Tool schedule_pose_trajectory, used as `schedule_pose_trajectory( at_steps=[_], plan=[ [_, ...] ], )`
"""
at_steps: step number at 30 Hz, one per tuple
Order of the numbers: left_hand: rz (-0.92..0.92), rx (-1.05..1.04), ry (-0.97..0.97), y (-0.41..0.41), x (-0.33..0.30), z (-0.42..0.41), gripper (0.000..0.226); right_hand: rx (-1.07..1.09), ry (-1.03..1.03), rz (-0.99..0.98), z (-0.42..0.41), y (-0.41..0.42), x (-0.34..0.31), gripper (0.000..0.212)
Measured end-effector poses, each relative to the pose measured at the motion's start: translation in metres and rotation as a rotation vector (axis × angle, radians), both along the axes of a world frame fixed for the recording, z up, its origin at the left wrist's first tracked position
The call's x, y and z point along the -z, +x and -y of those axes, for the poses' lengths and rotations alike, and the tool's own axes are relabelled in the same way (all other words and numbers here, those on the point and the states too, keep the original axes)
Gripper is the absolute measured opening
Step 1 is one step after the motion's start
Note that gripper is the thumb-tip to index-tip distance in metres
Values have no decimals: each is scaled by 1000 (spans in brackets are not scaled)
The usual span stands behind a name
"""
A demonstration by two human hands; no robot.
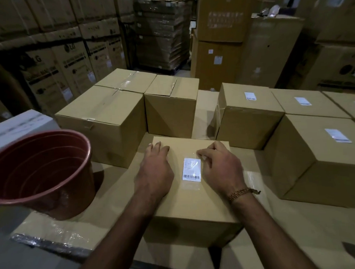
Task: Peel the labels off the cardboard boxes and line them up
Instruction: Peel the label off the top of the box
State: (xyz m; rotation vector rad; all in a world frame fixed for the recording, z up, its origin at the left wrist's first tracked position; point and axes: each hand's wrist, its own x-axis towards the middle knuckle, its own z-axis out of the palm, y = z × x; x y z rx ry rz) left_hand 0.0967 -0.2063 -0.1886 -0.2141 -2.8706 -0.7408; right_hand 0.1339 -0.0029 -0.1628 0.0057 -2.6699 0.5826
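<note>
My left hand (155, 169) lies flat on the near box (192, 196); my right hand (220, 169) pinches at its label (191, 169), still stuck. Right-side boxes (314, 149) remain labelled; left-side ones (103, 120) look bare.

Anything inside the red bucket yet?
The red bucket shows only bare ribbed walls, with no labels in sight; its near rim hides the bottom, so something could lie there unseen.

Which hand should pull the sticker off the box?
The right hand, probably. Its fingertips already sit at the top corner of the sticker, ready to pick at it. The left hand lies flat on the box beside the sticker, so it looks better placed to steady the box.
</note>
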Motion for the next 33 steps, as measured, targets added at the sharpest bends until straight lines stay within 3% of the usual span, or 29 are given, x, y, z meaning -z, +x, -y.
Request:
schedule_pose_trajectory(
  at_steps=[9,21,33],
  plan=[
    [27,10,-35,3,-8,1,53,145,-130,86,9,-19,-12,5],
    [73,9,-12,11,-16,-2,52,171,-25,37,14,-18,3,10],
    [67,2,-4,12,-15,-2,50,130,-79,31,8,-15,5,11]
  ],
)
